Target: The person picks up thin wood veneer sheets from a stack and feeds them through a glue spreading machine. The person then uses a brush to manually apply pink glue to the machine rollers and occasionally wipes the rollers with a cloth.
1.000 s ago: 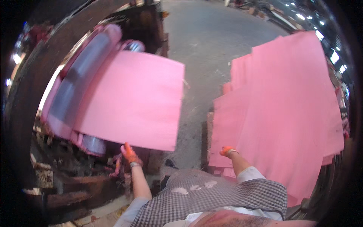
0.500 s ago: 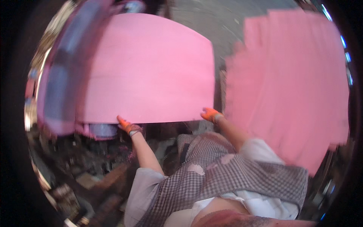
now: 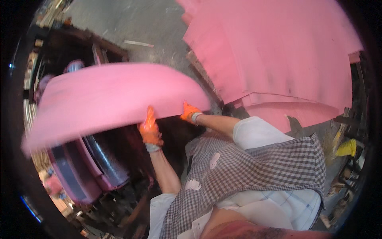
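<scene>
A large pink sheet (image 3: 119,95) is held up in front of me by its near edge, over the rollers at the left. My left hand (image 3: 151,129), in an orange glove, grips that edge near its middle, thumb on top and the other fingers mostly underneath. Near the sheet's right corner, my right hand (image 3: 190,111), also orange-gloved, pinches the same edge. The sheet's left end looks blurred and reaches past the rollers. Below it show a dark shiny roller (image 3: 105,159) and a pink-stained roller (image 3: 69,171).
A broad stack of pink sheets (image 3: 274,59) lies at the right, its edges uneven. Grey floor (image 3: 155,20) with a pale strip (image 3: 138,43) lies beyond. A dark machine frame (image 3: 79,36) stands at the far left. A yellow item (image 3: 346,147) sits at the right among scraps.
The held sheet has come away from the rollers and lifted, now tilted with its left end blurred. Both hands keep hold, closer together. The view has turned, showing more of the stack.
</scene>
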### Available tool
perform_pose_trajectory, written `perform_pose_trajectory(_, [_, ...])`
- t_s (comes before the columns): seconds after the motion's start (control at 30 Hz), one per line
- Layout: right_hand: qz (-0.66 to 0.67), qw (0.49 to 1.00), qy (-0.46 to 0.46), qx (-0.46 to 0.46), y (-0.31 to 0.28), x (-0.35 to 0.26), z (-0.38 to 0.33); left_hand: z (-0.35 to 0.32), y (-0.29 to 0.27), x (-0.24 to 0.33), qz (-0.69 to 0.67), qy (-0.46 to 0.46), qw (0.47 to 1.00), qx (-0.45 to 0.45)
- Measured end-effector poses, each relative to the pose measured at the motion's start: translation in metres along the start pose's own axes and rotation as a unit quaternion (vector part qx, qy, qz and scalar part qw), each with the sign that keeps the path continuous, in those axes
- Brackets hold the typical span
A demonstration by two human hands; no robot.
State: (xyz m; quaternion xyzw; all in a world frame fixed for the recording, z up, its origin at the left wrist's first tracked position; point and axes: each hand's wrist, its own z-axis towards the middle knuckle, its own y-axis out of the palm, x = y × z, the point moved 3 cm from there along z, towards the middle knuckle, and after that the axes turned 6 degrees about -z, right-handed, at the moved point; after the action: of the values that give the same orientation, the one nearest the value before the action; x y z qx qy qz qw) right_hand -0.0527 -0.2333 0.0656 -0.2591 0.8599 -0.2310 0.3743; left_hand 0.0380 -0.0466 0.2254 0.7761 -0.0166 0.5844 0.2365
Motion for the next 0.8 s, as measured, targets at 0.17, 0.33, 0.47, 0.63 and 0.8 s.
perform_pose_trajectory(0.17, [0.279, 0.934, 0.094, 0.200, -0.064, 0.049, 0.057, 0.064, 0.318, 0.060, 0.415, 0.155, 0.888, -0.122])
perform_pose_trajectory(0.33, [0.561, 0.811, -0.016, 0.166, -0.132, 0.228, 0.018, 0.022, 0.464, 0.006, 0.169, 0.058, 0.896, -0.407])
perform_pose_trajectory(0.47, [0.243, 0.919, 0.094, 0.296, -0.173, 0.404, -0.002, -0.009, 0.468, -0.022, -0.125, -0.084, 0.866, -0.477])
perform_pose_trajectory(0.63, [0.263, 0.785, 0.417, 0.375, -0.171, 0.528, -0.051, 0.019, 0.367, -0.049, 0.015, -0.012, 0.940, -0.342])
perform_pose_trajectory(0.8, [-0.340, 0.921, 0.190, 0.010, -0.057, 0.590, -0.021, 0.030, 0.161, -0.048, 0.046, 0.079, 0.995, -0.050])
